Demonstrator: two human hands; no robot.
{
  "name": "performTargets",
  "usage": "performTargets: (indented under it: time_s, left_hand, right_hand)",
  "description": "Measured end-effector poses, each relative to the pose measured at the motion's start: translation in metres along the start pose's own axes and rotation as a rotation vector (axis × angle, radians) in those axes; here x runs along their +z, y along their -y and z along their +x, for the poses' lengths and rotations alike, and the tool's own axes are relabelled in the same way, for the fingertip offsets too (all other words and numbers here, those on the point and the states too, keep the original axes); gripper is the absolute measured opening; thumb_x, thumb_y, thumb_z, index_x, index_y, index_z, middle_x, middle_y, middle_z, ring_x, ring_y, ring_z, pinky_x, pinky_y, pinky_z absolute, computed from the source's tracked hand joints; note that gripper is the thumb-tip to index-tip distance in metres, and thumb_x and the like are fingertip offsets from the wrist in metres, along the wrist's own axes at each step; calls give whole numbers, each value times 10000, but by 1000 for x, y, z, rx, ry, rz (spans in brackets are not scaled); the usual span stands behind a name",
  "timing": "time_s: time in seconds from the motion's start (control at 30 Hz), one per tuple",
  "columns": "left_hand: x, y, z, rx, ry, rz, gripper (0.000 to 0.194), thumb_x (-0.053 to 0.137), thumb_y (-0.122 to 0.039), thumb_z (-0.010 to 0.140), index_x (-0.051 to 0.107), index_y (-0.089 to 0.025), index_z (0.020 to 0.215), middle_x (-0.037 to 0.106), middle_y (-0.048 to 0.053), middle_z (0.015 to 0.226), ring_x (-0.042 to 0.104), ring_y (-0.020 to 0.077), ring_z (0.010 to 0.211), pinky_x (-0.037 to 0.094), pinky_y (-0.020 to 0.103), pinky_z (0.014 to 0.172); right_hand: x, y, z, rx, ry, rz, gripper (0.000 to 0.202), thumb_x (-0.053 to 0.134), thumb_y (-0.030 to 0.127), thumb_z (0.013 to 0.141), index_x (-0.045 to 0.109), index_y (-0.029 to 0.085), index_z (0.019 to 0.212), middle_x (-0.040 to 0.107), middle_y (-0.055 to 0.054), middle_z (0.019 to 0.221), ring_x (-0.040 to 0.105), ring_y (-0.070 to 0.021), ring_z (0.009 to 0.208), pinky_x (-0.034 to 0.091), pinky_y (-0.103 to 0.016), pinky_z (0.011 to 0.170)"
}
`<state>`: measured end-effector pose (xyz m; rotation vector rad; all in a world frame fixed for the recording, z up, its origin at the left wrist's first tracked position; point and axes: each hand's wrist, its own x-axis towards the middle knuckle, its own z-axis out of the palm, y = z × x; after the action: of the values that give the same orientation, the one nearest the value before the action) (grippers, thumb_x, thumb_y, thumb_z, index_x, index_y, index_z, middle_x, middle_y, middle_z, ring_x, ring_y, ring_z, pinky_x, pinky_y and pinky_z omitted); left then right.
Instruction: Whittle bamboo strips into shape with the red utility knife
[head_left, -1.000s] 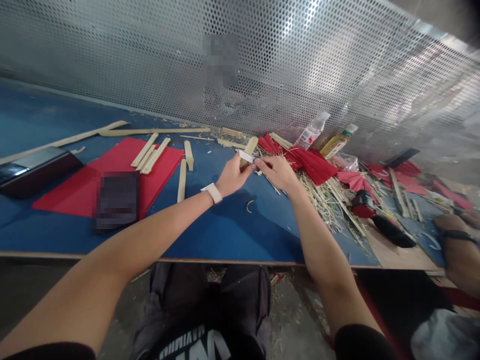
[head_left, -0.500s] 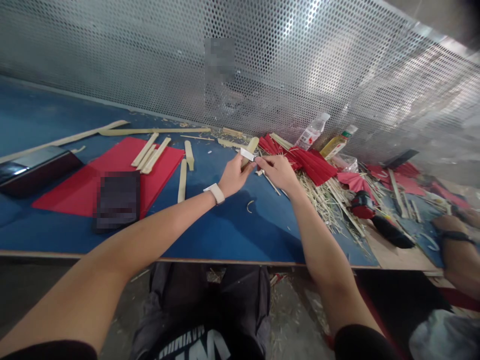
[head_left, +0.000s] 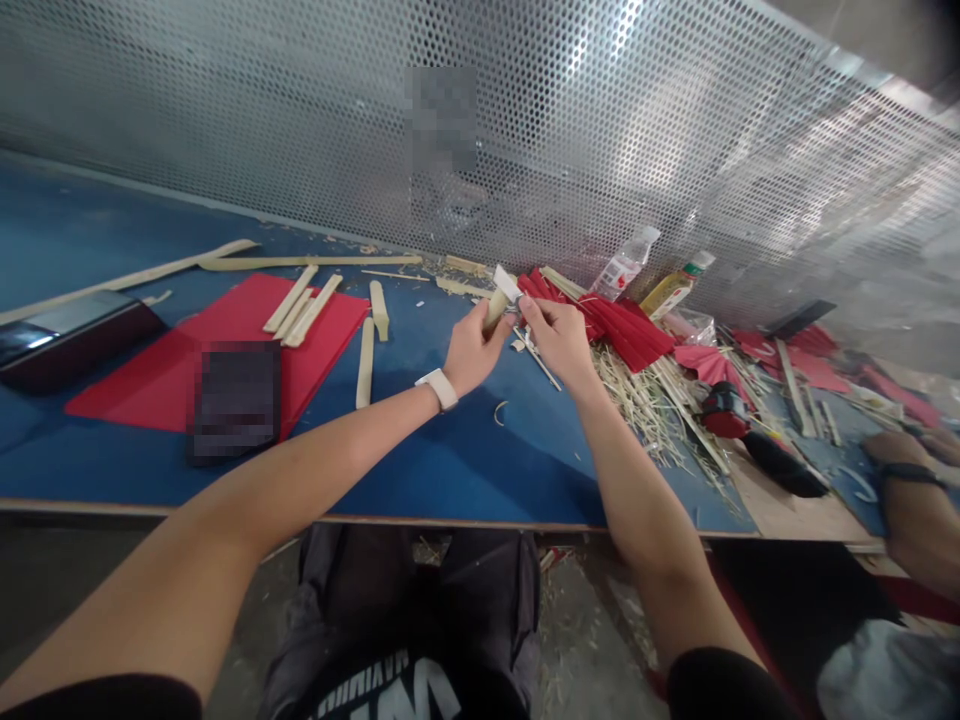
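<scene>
Blue worktable, perforated metal screen behind. Left hand fingers pinched on bamboo piece; right hand gripping small blade, now tipped up higher than before, hands shifted slightly toward the screen

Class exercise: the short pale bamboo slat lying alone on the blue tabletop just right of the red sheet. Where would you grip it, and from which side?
Grip the short pale bamboo slat across its narrow width near the middle, coming from above. It lies flat, running near to far on the blue tabletop, with bare surface along both long edges, so thumb and finger probably fit either side. The red sheet lies close on its left.
</scene>
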<state>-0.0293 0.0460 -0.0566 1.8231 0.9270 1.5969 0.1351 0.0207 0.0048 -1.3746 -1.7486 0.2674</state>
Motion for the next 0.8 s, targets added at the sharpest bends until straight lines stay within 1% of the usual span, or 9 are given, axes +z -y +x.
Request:
performTargets:
  time_s: [0.07, 0.1, 0.23, 0.33, 0.4, 0.5, 0.63, 0.7, 0.8]
  left_hand:
    - [0, 0, -2, -19, 8, -36, 340, 671, -472, 1089, 493, -262, 891, 587, -6, 739, 530, 168, 640, 443, 344, 629]
    - [-1, 0, -3, -27, 18, -56, 332, 677, -483, 1089, 508, -260, 910, 593, -5, 740, 543, 168, 635, 451, 341, 624]
    - [-4, 5, -3, -29, 70, -71, 299, 696, -511, 1086, 576, -240, 1047, 640, 2, 759, 613, 182, 651, 504, 343, 652]
    - [-4, 9, -3, 13, 98, -23, 286, 680, -477, 1095, 608, -218, 1192, 706, 25, 836, 671, 197, 717, 540, 351, 711]
    - [-4, 11, -3, 37, 110, 4, 265, 673, -424, 1094, 616, -211, 1241, 728, 37, 871, 690, 206, 752, 545, 357, 732]
    - [-2, 14, -3, 52, 110, 18, 234, 678, -352, 1080, 624, -207, 1256, 737, 47, 890, 699, 215, 776, 545, 362, 730]
    - [-3, 17, -2, 55, 124, 22, 255, 701, -316, 1057, 626, -196, 1269, 731, 41, 875, 698, 214, 764, 548, 365, 724]
    - [-3, 18, -2, 59, 129, 18, 252, 715, -293, 1041, 625, -191, 1254, 740, 45, 891, 711, 215, 787, 560, 366, 749]
    - [-3, 18, -1, 61, 126, 17, 217, 710, -281, 1043, 628, -192, 1223, 757, 54, 918, 723, 213, 814, 569, 362, 772]
  right_hand:
    - [-3, -2, 1, -25, -27, -10, 860, 393, 1002, 998, 674, 235, 728, 529, -23, 576, 510, -195, 597, 347, -368, 650]
    - [-5, -2, 1, -41, -15, -16, 863, 379, 997, 1006, 677, 233, 734, 523, -22, 575, 505, -195, 597, 345, -368, 653]
    - [-11, -4, 1, -120, 123, -112, 868, 361, 986, 1016, 630, 227, 690, 516, -22, 588, 474, -183, 601, 311, -363, 652]
    - [-13, -3, 1, -109, 191, -185, 848, 369, 947, 1039, 649, 217, 710, 562, -32, 626, 500, -184, 630, 321, -356, 664]
    - [-14, -2, 1, -89, 217, -206, 832, 378, 917, 1054, 682, 209, 740, 581, -36, 642, 519, -187, 642, 338, -351, 672]
    - [-16, -2, 2, -78, 262, -212, 807, 397, 882, 1068, 713, 207, 758, 576, -32, 631, 523, -186, 633, 356, -346, 678]
    - [-20, -3, 3, -78, 312, -209, 796, 414, 862, 1074, 741, 205, 765, 559, -24, 598, 511, -181, 606, 358, -347, 671]
    - [-20, -3, 3, -76, 317, -215, 795, 424, 863, 1072, 738, 205, 755, 548, -20, 591, 495, -176, 599, 354, -346, 665]
    - [-18, -3, 3, -51, 288, -229, 780, 435, 852, 1079, 729, 209, 748, 557, -20, 603, 501, -175, 617, 355, -340, 665]
